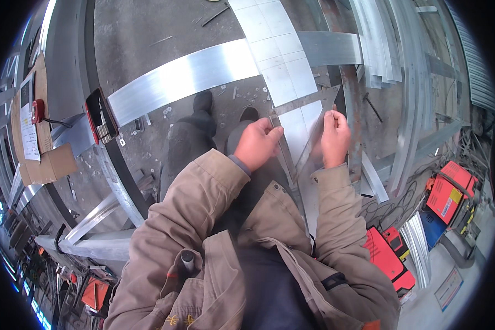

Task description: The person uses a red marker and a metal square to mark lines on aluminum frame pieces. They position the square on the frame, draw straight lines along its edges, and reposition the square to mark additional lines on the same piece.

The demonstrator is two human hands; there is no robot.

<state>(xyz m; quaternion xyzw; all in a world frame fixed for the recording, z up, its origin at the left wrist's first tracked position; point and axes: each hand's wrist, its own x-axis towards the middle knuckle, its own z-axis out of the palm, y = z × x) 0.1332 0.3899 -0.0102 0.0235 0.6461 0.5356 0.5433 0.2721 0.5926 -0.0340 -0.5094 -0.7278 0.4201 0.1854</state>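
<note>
Apparently a layout step is in hand; the long, line-marked metal strip (280,66) crosses the wide aluminium bar (187,74); over its near part lies the triangular set square (305,102), between the left hand (257,146) and right hand (335,140); fingers on both curl toward the thumbs, whether pinching anything I cannot tell; next probably calls for steadying the square against the strip's edge before marking.

A grey metal triangular set square (307,100) lies across a long silvery metal bar (278,55) marked with thin lengthwise and crosswise lines.
</note>
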